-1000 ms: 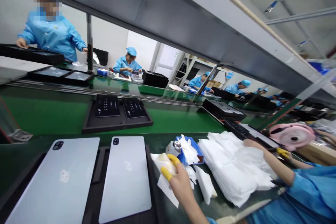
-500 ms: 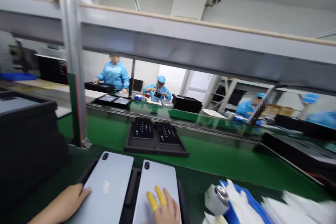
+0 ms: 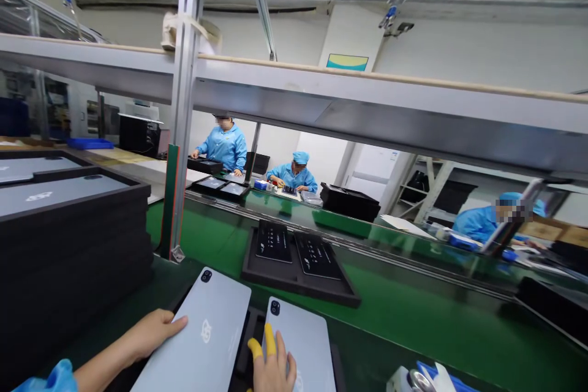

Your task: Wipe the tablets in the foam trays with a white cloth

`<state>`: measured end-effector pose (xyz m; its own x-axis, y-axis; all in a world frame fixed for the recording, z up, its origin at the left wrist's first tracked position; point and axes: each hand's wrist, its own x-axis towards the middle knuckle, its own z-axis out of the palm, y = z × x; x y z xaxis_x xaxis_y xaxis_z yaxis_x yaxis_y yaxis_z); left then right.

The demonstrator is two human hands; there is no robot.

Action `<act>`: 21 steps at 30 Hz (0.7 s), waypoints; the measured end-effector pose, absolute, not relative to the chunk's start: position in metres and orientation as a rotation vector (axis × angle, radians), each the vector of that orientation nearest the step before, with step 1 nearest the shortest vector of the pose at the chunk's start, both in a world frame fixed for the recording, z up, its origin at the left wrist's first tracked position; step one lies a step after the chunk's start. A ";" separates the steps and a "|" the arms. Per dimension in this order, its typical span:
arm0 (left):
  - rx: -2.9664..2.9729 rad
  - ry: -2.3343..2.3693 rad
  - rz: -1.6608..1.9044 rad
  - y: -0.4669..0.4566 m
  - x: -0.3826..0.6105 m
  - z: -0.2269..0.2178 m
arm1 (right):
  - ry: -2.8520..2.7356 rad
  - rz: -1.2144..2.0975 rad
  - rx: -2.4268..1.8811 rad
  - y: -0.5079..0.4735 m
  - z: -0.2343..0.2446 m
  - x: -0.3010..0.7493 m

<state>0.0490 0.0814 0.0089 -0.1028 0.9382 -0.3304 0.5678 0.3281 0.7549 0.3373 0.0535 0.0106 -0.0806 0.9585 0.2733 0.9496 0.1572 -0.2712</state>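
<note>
Nearest, the left hand (image 3: 151, 332) lies flat and open on the edge of the left grey tablet (image 3: 202, 337), steadying it in its black tray (image 3: 250, 324). The right hand (image 3: 273, 367) (yellow finger cots on two fingers) presses open-palmed on the right tablet (image 3: 303, 343). Beyond, on the green conveyor belt (image 3: 404, 300), another tray (image 3: 298, 278) carries two dark tablets face up.

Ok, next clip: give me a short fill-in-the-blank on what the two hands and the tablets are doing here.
1. The left hand rests flat on the ____ of the two silver tablets.
2. Two fingers of the right hand wear ____ finger cots.
3. The tray on the green conveyor belt carries ____ dark panels.
4. Both silver tablets lie with their ____ lens towards the belt.

Missing words: left; yellow; two; camera
</note>
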 end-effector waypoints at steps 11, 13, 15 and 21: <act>1.534 1.579 0.740 0.058 0.069 0.064 | -2.011 0.138 -2.092 0.008 0.109 0.484; 1.642 1.538 0.748 0.051 0.082 0.085 | -1.905 0.199 -2.136 0.000 0.116 0.504; 1.744 1.539 0.736 0.045 0.094 0.106 | -1.717 0.232 -2.043 -0.003 0.119 0.514; 2.024 1.855 0.562 0.040 0.130 0.154 | -1.053 0.843 -1.486 0.010 0.088 0.497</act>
